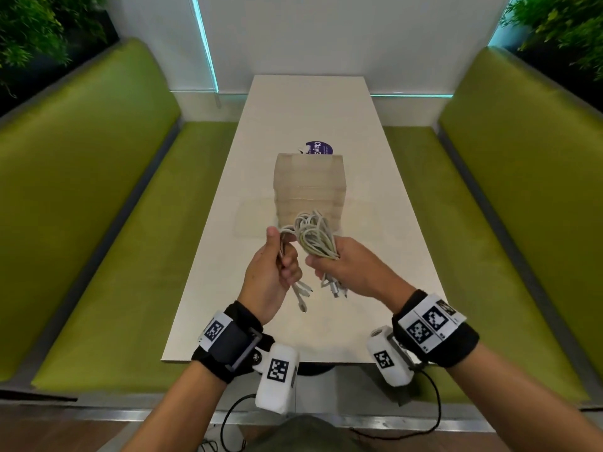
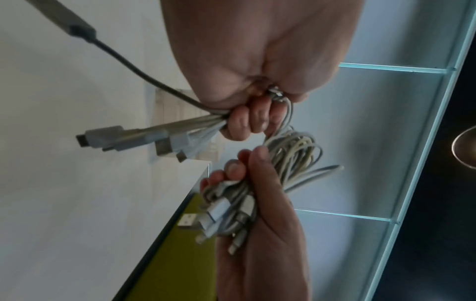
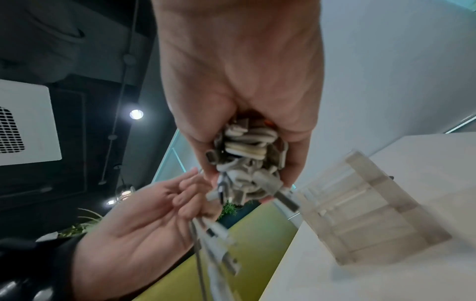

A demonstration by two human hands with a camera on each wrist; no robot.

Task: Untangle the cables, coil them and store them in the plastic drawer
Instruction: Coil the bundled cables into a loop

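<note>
A tangle of white and grey cables (image 1: 311, 234) hangs in the air above the table, between both hands. My left hand (image 1: 277, 265) grips a few strands, whose plugs (image 1: 301, 296) dangle below its fist. My right hand (image 1: 339, 261) grips the thick looped bundle (image 2: 293, 156), and more plugs (image 1: 336, 288) hang under it. In the left wrist view the left fingers (image 2: 247, 122) curl round several cable ends (image 2: 144, 138). The right wrist view shows bunched cables (image 3: 247, 160) inside the right fist. The clear plastic drawer unit (image 1: 310, 187) stands just behind the hands, its drawers shut.
The narrow white table (image 1: 310, 109) runs away from me between two green benches (image 1: 98, 190) (image 1: 522, 190). A purple round label (image 1: 318, 148) lies behind the drawer unit. Plants (image 1: 32, 31) stand in both far corners. The table's near edge (image 1: 228, 360) lies under my wrists.
</note>
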